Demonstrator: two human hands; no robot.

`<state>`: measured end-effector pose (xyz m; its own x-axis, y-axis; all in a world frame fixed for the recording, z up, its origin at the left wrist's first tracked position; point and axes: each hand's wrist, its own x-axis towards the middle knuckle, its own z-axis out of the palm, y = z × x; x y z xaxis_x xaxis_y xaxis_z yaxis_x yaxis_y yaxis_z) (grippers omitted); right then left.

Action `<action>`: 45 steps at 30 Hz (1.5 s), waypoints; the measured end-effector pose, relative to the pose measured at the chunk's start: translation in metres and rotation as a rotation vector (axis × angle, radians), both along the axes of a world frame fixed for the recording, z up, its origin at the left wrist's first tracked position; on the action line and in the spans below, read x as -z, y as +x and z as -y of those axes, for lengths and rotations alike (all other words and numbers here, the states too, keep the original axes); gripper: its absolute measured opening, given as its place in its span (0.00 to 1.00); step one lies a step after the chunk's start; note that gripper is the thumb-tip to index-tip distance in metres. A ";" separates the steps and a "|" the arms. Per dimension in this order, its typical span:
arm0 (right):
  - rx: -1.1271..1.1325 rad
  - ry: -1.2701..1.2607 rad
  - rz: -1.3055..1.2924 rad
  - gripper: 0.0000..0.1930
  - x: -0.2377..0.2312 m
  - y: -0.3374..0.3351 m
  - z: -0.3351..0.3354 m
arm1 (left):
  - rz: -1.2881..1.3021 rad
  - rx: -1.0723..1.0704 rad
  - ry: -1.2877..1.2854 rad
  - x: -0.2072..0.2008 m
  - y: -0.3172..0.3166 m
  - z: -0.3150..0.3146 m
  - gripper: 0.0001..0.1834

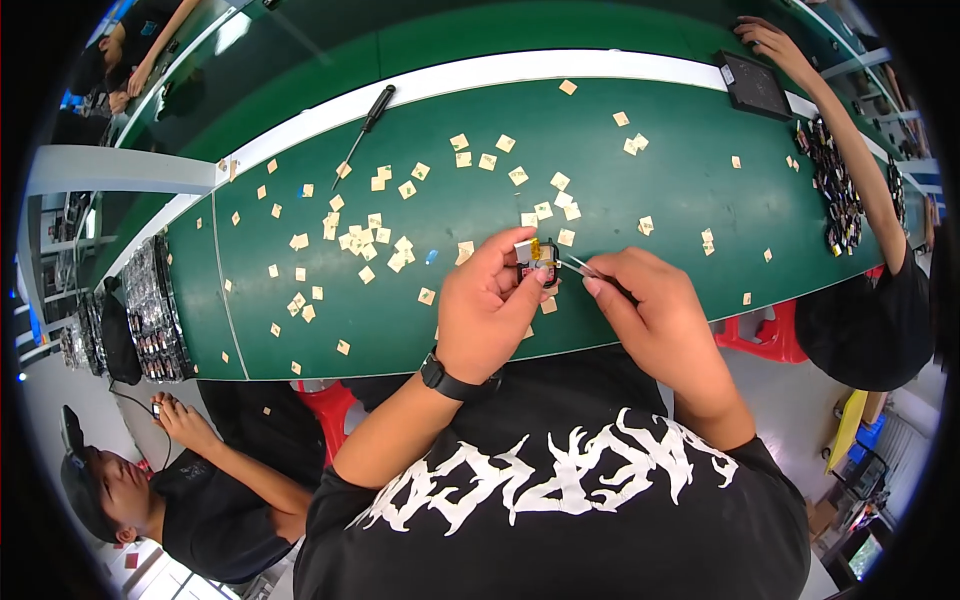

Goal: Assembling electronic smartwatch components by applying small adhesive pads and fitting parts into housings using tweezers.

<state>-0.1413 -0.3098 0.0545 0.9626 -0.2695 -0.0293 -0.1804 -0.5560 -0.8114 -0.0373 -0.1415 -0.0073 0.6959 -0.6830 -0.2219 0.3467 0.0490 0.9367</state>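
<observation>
My left hand (478,312) is closed around a small black-framed electronic part (551,272), its thumb across the near side. A silvery piece and a strip of yellow film show on the part's upper face. From the right, my right hand (655,305) grips a pair of tweezers (574,263) between thumb and fingers. The pale tips point at the part's right edge; whether they touch it I cannot tell. Many small cream paper squares (383,236) lie scattered over the green table mat (500,330) around both hands.
A black-handled screwdriver (376,108) lies at the back left. Dark wrapped parts (155,320) are stacked at the left end. At the right are a black tray (752,88) and a pile of small parts (832,190). Co-workers sit on both sides; one arm (850,140) reaches across the right end.
</observation>
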 end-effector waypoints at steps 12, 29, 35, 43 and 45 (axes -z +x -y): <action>0.243 0.338 -0.181 0.06 0.022 0.016 -0.017 | 0.103 -0.112 0.062 0.003 -0.007 0.006 0.23; 0.158 0.362 -0.140 0.07 0.026 0.019 -0.006 | 0.036 -0.066 0.077 -0.003 0.001 -0.001 0.20; 0.207 0.547 -0.151 0.07 0.032 0.013 0.006 | 0.036 -0.051 0.101 -0.005 0.000 -0.003 0.21; 0.142 0.496 -0.041 0.10 0.013 0.032 -0.001 | 0.377 0.018 0.123 0.002 0.002 -0.002 0.22; 0.046 0.446 -0.048 0.11 0.013 0.037 -0.002 | 0.450 0.013 0.109 0.004 0.000 -0.002 0.22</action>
